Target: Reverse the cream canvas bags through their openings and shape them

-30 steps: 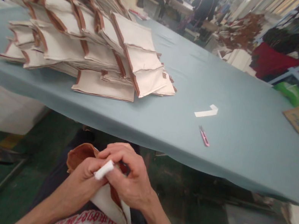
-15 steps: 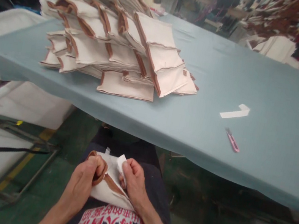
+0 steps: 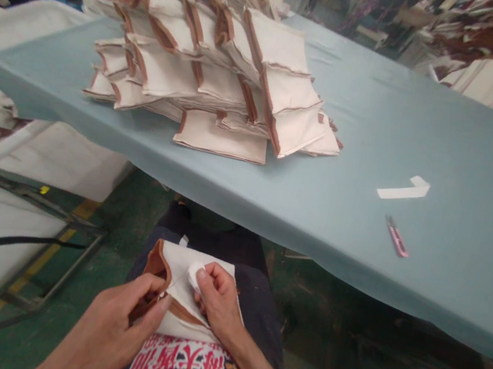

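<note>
A cream fabric piece (image 3: pixel 195 261) with brown-trimmed edges lies across my lap, its brown mouth partly folded open on the left. My left hand (image 3: pixel 122 321) closes thumb and fingers at the brown edge, close to its inner corner; the fingertips are partly hidden. Pinched between the thumb and fingers of my right hand (image 3: pixel 222 307) is a small white wad (image 3: pixel 196 275), held over the cream cloth. I cannot tell what the wad is made of.
A pale blue table (image 3: pixel 355 134) stretches ahead. It carries a large pile of cream fabric pieces (image 3: pixel 225 88) with brown edges, a folded white strip (image 3: pixel 402 190) and pink thread snips (image 3: pixel 397 238). White cloth bins (image 3: pixel 65 152) on metal frames stand left.
My left hand has shifted down and left from the rolled brown edge, which now stands more open and flatter. The right hand has stayed nearly in place with the white wad. The view has shifted slightly.
</note>
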### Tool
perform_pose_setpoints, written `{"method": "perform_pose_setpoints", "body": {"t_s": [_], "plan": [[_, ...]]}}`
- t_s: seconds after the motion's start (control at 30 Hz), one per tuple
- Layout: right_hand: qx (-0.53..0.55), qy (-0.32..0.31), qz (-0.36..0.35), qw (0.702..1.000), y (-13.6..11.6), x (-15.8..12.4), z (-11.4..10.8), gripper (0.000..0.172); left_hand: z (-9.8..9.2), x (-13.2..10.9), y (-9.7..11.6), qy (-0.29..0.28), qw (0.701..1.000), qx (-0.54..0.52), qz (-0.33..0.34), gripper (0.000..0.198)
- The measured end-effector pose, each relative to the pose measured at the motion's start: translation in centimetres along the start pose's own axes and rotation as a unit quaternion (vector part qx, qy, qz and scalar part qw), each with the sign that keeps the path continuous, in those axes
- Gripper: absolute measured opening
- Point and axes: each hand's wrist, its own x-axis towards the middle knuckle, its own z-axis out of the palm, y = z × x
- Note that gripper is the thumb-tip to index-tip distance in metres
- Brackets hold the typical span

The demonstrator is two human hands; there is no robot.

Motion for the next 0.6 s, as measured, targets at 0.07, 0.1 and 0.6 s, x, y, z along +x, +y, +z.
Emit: {"method": "perform_pose_setpoints", "body": {"t_s": [0.07, 0.1, 0.6], "plan": [[-0.007, -0.001, -0.003, 1.000, 0.0, -0.2, 0.1, 0.070, -0.6, -0.1, -0.2, -0.003, 1.000, 0.014, -0.005, 0.030], [-0.010, -0.003, -0.006, 1.000, 0.0, -0.2, 0.2, 0.068, -0.8, -0.1, -0.3, -0.006, 1.000, 0.022, -0.012, 0.032], [-0.072, 0.039, -0.097, 0.992, -1.5, -0.8, -0.4, 0.048, 1.1, 1.1, 2.9, 0.002, 0.978, -0.161, -0.135, 0.052]]}}
